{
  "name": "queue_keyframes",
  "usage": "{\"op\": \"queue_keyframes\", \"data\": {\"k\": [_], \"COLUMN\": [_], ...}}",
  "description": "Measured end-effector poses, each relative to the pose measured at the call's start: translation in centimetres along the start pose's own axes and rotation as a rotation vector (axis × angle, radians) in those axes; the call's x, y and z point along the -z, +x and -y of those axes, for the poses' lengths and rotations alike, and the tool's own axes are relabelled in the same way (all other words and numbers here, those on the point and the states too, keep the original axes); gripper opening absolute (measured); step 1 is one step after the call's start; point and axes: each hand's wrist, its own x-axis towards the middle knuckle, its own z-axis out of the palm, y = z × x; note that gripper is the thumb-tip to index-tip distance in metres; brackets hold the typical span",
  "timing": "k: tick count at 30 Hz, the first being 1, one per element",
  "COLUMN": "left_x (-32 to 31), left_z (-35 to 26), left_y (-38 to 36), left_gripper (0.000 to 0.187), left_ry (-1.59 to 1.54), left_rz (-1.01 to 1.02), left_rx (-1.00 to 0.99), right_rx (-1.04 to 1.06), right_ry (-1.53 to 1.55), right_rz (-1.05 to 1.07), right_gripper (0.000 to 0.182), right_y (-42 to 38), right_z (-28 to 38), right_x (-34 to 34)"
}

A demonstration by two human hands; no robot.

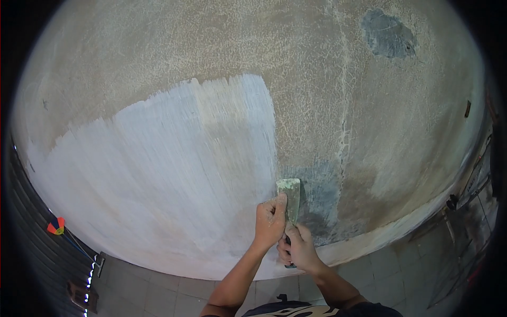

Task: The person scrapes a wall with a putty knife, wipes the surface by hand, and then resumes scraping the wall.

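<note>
A putty knife [292, 196] is held blade up against the wall [311, 121], its tip crusted with pale green and whitish residue. My right hand [302, 247] wraps round its dark handle, whose lower end shows below my fingers. My left hand [270, 219] is closed at the left edge of the blade, with the fingers curled and the thumb side against the metal. The blade's tip lies at the right border of a white-coated area [158, 158]. A grey cement patch [319, 195] is just right of the blade.
Another grey patch [388, 33] is at the upper right, and a crack [344, 132] runs down the wall. Grey floor tiles [369, 267] lie below. A corrugated shutter [37, 195] with an orange and blue object [56, 226] stands left. Dark clutter [470, 185] is at right.
</note>
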Motion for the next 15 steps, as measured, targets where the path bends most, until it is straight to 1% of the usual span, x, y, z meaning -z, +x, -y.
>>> {"op": "queue_keyframes", "data": {"k": [2, 4, 7, 8, 10, 11, 13, 15], "left_x": [0.1, 0.2, 0.3, 0.4, 0.4, 0.5, 0.4, 0.5], "left_z": [-0.6, -2.3, -3.0, -2.0, -0.5, -0.2, -3.1, -3.2], "left_y": [-0.3, 0.7, 0.8, 0.8, 0.7, 0.8, 1.2, 1.5], "left_gripper": [0.050, 0.049, 0.050, 0.050, 0.050, 0.050, 0.050, 0.050], "left_ry": [0.004, -0.098, -0.080, -0.076, 0.048, 0.048, -0.071, -0.070], "left_rz": [-0.007, 0.036, 0.039, 0.040, 0.004, 0.005, 0.030, 0.036], "left_rx": [0.021, 0.148, 0.181, 0.175, -0.027, -0.033, 0.070, 0.082], "right_rx": [0.001, 0.006, 0.019, 0.015, 0.017, 0.012, 0.004, 0.015], "right_ry": [0.028, 0.050, 0.078, 0.092, 0.106, 0.096, 0.082, 0.102], "right_rz": [0.020, 0.042, 0.025, 0.034, 0.045, 0.039, 0.028, 0.045], "right_gripper": [0.034, 0.034, 0.033, 0.034, 0.034, 0.034, 0.034, 0.035], "right_y": [-0.1, 0.0, 0.0, 0.2, 0.4, 0.4, 0.1, -0.2], "right_z": [1.0, 2.2, 2.0, 1.1, 0.8, 1.2, 2.4, 3.9], "right_x": [-0.4, -0.9, -1.1, -0.6, -0.6, -0.8, -1.4, -2.1]}}
